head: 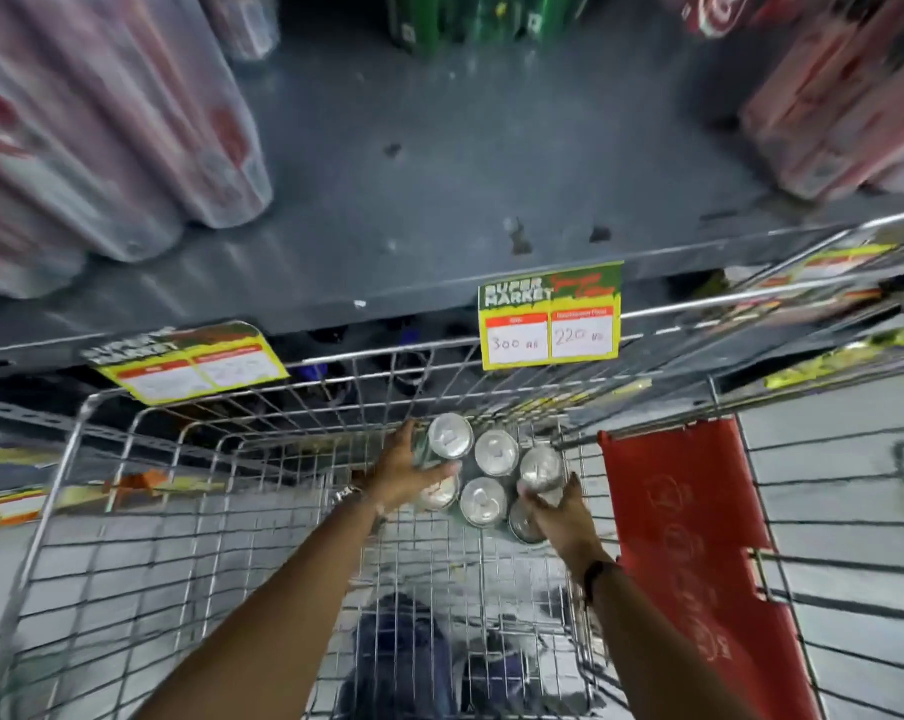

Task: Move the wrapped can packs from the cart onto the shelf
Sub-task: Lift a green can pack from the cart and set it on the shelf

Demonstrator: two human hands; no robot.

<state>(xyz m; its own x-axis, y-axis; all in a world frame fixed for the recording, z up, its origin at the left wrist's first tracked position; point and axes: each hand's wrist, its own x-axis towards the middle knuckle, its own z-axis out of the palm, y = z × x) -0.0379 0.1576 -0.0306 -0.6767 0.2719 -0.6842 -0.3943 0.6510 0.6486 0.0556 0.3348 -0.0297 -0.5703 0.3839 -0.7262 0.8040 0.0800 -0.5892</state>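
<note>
A wrapped pack of silver-topped cans [491, 478] stands upright at the far end of the wire cart [143, 491]. My left hand [405, 472] grips the pack's left side, fingers wrapped around the cans. My right hand [556, 509] clasps its right near corner. The dark grey shelf [439, 189] lies just beyond the cart, with a bare stretch in its middle.
Wrapped red can packs stand on the shelf at the left [101, 137] and at the right [844, 106], green packs [470, 18] at the back. Two price tags [551, 317] hang from the shelf edge. A red flap [683, 517] marks a second cart at the right.
</note>
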